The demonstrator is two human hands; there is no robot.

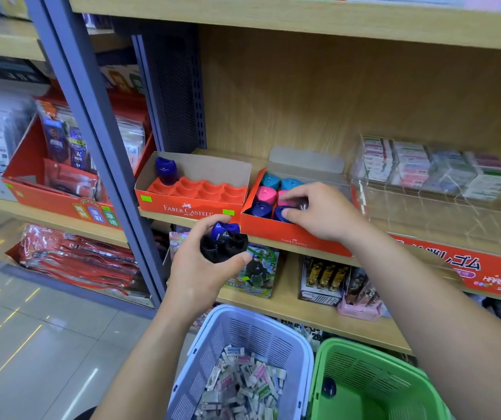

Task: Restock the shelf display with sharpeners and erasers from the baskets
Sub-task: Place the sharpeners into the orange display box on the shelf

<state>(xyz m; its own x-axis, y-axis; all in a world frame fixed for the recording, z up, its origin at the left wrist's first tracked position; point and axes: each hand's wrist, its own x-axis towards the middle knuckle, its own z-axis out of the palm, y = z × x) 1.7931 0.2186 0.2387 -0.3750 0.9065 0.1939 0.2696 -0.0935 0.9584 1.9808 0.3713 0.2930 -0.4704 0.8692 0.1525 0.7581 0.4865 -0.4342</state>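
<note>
Left hand grips dark sharpeners, count hidden; right hand curls over the red box; whether it holds one, I cannot tell.

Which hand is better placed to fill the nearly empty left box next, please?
Probably the left hand: it holds sharpeners just below the left box, while the right hand pinches one over the right box.
</note>
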